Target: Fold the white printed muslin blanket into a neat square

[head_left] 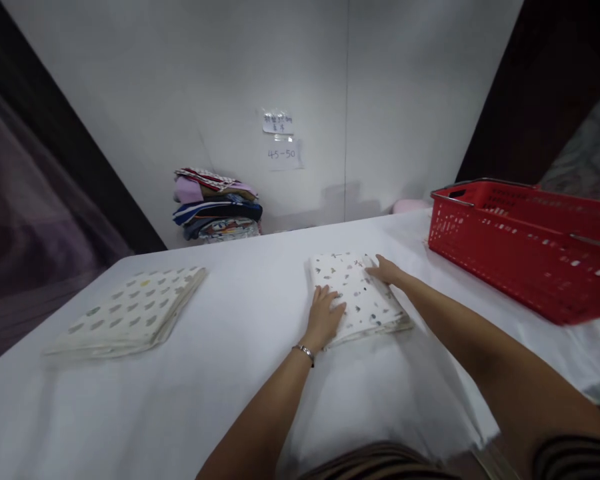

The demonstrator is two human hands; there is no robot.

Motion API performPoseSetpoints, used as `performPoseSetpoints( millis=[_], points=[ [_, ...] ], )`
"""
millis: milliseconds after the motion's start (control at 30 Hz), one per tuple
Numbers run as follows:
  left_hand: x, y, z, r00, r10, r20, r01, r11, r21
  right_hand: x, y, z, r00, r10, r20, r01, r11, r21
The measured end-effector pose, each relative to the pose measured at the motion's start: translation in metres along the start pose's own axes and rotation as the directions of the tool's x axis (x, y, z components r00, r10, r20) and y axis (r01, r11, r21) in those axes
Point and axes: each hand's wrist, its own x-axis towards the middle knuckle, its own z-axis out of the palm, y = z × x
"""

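Across the lower frame, a white cloth-covered worktop. At right, a red plastic mesh basket; at left, a folded cream cloth with green motifs. At centre, a folded white fabric with small prints, pressed flat: left hand fingers spread on its near-left edge, right hand fingers flat on its far-right corner.

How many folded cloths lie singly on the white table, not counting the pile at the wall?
2. The left cloth lies near the left edge of the table; the middle cloth has the left hand and right hand on it. The pile may hide more.
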Motion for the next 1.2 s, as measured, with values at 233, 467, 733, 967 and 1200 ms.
performPoseSetpoints(
  millis=[233, 467, 733, 967, 1200],
  points=[
    [-0.017, 0.006, 0.001, 0.999, 0.002, -0.04, -0.005, 0.997, -0.076, -0.052, 0.021, -0.009, 0.988, 0.076, 0.137, -0.096, 0.985, 0.142],
    [-0.035, 0.008, 0.003, 0.998, 0.06, -0.021, -0.061, 0.998, -0.033, -0.065, 0.025, -0.013, 0.986, 0.08, 0.149, -0.105, 0.98, 0.168],
    [-0.046, 0.012, -0.001, 0.986, 0.156, 0.049, -0.16, 0.982, 0.096, -0.073, 0.038, -0.01, 1.0, 0.02, 0.015, -0.019, 0.998, -0.062],
    [-0.055, 0.005, -0.01, 0.946, 0.265, 0.187, -0.304, 0.924, 0.232, -0.089, 0.049, -0.013, 0.997, 0.02, 0.08, -0.011, 0.994, -0.113],
    [-0.049, -0.011, -0.019, 0.912, 0.354, 0.209, -0.392, 0.902, 0.181, -0.097, 0.044, -0.009, 0.998, 0.029, 0.054, -0.029, 1.0, 0.004]
  ],
)
